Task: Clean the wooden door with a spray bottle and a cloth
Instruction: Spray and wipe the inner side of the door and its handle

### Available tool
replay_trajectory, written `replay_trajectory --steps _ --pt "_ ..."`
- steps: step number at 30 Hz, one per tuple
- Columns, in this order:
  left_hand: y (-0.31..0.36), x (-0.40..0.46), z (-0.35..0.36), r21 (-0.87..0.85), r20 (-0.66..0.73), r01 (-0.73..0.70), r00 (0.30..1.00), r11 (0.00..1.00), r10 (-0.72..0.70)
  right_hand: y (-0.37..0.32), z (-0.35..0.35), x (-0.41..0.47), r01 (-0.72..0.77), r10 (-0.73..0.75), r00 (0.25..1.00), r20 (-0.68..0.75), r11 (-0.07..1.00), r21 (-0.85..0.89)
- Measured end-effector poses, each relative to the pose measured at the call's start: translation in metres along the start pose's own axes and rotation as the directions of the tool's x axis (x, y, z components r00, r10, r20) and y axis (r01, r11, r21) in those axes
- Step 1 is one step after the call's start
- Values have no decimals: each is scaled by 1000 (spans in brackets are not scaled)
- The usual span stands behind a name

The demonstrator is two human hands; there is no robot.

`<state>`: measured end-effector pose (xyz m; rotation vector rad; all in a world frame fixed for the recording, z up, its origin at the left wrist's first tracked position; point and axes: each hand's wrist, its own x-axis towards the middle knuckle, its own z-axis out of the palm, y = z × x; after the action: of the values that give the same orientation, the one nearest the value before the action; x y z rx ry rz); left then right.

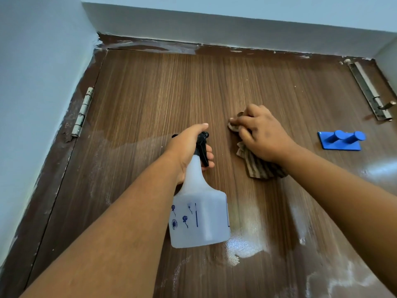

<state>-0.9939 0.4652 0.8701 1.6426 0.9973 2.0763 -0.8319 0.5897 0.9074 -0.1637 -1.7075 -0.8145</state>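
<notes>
The wooden door [163, 91] fills the view, brown with a vertical grain and wet, shiny patches lower down. My left hand [189, 151] grips the neck of a white translucent spray bottle [199, 216] with a black trigger head, its nozzle pointing at the door. To its right, my right hand [262, 134] holds a brown striped cloth [257, 166] bunched against the door surface, with part of the cloth hanging below the hand.
A blue double hook [341, 139] is fixed to the door at the right. A metal latch bolt [369, 91] sits at the upper right and a hinge [82, 112] on the left frame. Pale walls surround the door frame.
</notes>
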Motion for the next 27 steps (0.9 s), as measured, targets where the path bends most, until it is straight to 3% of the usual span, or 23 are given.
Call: replay_trajectory --steps 3,5,7,9,10,14,16,18,19,21,24,25,27 --pt "-2 -1 1 8 7 6 1000 1000 -6 22 -12 -15 69 -71 996 -46 997 -43" --pt "-2 -1 1 9 11 7 1000 1000 -7 37 -11 -26 -136 119 977 -177 987 -88" --pt "0 -1 2 20 -2 3 1000 1000 -3 33 -3 -34 -504 462 828 -316 862 -60" --pt "1 -4 3 52 -7 12 1000 999 -12 5 10 -42 -700 627 679 -381 710 -77" --pt "3 -7 4 70 1 32 999 997 -32 -16 18 -47 -702 625 680 -383 706 -92" --pt "11 -20 -9 55 12 102 995 993 -103 -88 46 -57 -504 481 834 -271 863 -18" --pt "9 -26 -13 57 17 128 991 990 -129 -75 37 -71 -402 407 897 -174 914 65" --pt "4 -34 -14 118 33 124 991 985 -129 -39 20 -92 -223 222 970 -96 975 -1" --pt "0 -37 -12 152 29 114 992 982 -120 -15 12 -101 -213 208 975 -78 975 -58" --pt "-9 -41 -4 207 -4 89 996 974 -90 28 -7 -114 -383 372 917 -144 922 -54" --pt "-12 -44 5 250 -16 93 996 964 -92 32 -10 -118 -666 641 721 -261 746 -9" --pt "-12 -46 5 242 0 105 994 965 -108 13 -3 -117 -691 661 706 -254 722 -43" --pt "-11 -49 3 175 39 118 991 977 -127 -41 15 -113 -582 565 807 -175 811 -66"
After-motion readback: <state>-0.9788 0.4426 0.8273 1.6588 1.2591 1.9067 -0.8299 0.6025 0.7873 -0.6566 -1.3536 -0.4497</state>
